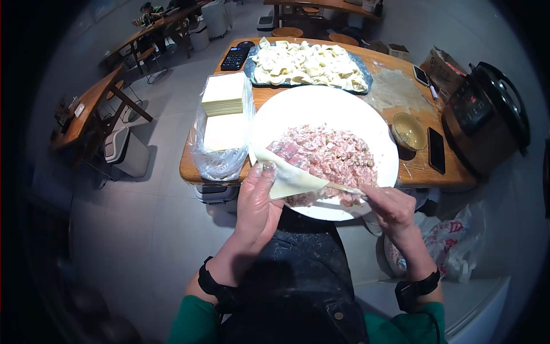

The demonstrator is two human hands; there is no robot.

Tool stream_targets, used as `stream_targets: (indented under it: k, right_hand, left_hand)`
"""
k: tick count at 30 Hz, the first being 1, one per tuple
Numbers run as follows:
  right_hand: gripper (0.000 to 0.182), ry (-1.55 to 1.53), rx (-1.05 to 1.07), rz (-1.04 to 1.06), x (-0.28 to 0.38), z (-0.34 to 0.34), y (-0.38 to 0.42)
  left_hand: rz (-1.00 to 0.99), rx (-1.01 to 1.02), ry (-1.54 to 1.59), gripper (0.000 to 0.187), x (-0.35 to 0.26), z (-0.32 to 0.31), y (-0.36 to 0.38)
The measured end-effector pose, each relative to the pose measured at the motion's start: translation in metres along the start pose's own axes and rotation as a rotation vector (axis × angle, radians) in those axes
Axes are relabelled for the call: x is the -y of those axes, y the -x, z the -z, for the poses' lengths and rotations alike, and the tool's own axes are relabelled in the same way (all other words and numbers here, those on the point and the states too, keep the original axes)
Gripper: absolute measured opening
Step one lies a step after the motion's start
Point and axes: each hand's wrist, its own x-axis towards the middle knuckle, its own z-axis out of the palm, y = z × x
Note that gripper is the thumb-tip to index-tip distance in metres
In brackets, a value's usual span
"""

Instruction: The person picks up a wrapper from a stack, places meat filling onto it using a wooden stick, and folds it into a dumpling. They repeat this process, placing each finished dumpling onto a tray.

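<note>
Between the thumb and fingers of my left hand [260, 192] is a pale dough wrapper [292, 179], partly folded over at its right corner. My right hand [391, 206] is closed around a thin wooden stick [345, 188], whose far end meets that corner of the wrapper. Both hands are over the near edge of a large white round plate [321, 103]. Pink minced meat with green flecks [338, 152] is heaped on the plate, behind the wrapper. A stack of square wrappers [223, 94] stands in a plastic bag to the left.
Behind the plate, a tray [362, 71] carries many folded wontons [303, 63]. A calculator [235, 58] lies at the back left. To the right are a small bowl [409, 132], a black phone [436, 150], another phone [420, 75] and a dark electric cooker [487, 120].
</note>
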Motion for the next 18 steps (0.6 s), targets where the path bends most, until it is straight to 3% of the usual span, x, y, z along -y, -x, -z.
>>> stream_targets:
  k: [2, 4, 6, 8, 10, 12, 13, 14, 16, 18]
  right_hand:
    - [0.034, 0.176, 0.013, -0.150, -0.032, 0.021, 0.006]
    - [0.033, 0.138, -0.120, -0.260, -0.049, 0.028, 0.003]
    - [0.023, 0.432, -0.107, -0.350, -0.086, 0.047, 0.002]
    - [0.016, 0.665, 0.036, -0.319, -0.124, 0.060, 0.002]
    - [0.009, 0.671, 0.091, -0.281, -0.150, 0.062, 0.004]
    - [0.006, 0.771, 0.284, -0.286, -0.164, 0.056, 0.003]
    - [0.007, 0.703, 0.259, -0.339, -0.152, 0.057, -0.007]
    - [0.009, 0.653, 0.070, -0.343, -0.132, 0.051, -0.012]
    - [0.015, -0.114, -0.082, -0.704, -0.106, 0.039, -0.016]
    - [0.020, -0.456, 0.035, -0.789, -0.039, 0.027, -0.023]
  left_hand:
    - [-0.010, -0.097, -0.009, 0.043, -0.004, 0.007, -0.004]
    - [0.003, -0.077, -0.003, 0.045, -0.003, 0.013, -0.006]
    - [0.023, -0.097, -0.023, 0.047, -0.003, 0.017, -0.006]
    - [0.040, -0.071, -0.067, 0.049, -0.001, 0.016, -0.004]
    - [0.064, -0.049, -0.167, 0.039, 0.004, 0.014, -0.001]
    - [0.061, -0.062, -0.159, 0.033, 0.007, 0.012, 0.001]
    - [0.087, -0.032, -0.216, 0.031, 0.007, 0.013, 0.002]
    - [0.115, -0.003, -0.271, 0.030, 0.008, 0.015, 0.003]
    - [0.044, -0.032, -0.349, 0.029, 0.014, 0.019, 0.001]
    - [0.081, 0.012, -0.440, 0.031, 0.014, 0.020, 0.000]
